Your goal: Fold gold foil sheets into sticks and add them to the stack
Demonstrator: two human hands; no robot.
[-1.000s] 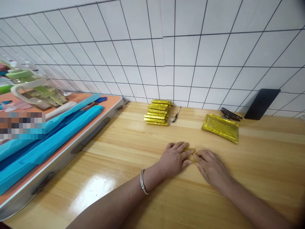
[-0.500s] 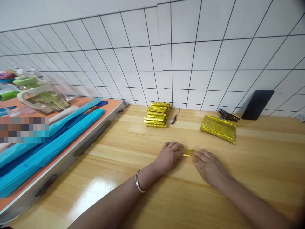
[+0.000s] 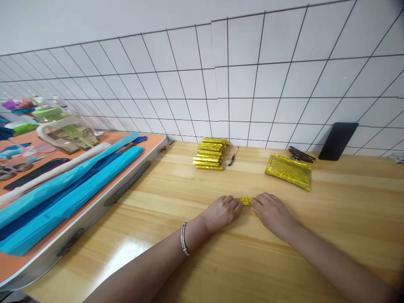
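Head view: your left hand (image 3: 222, 213) and right hand (image 3: 273, 214) grip opposite ends of a strip (image 3: 245, 201); rolls (image 3: 210, 155) lie near the far edge of the desk (image 3: 170, 185).

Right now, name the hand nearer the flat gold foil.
Right. The right hand is on the near side of the flat gold foil; the left hand is farther off, leftward.

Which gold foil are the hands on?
The strip between left hand and right hand; the pile lies by the pen, the flat foil by the clip.
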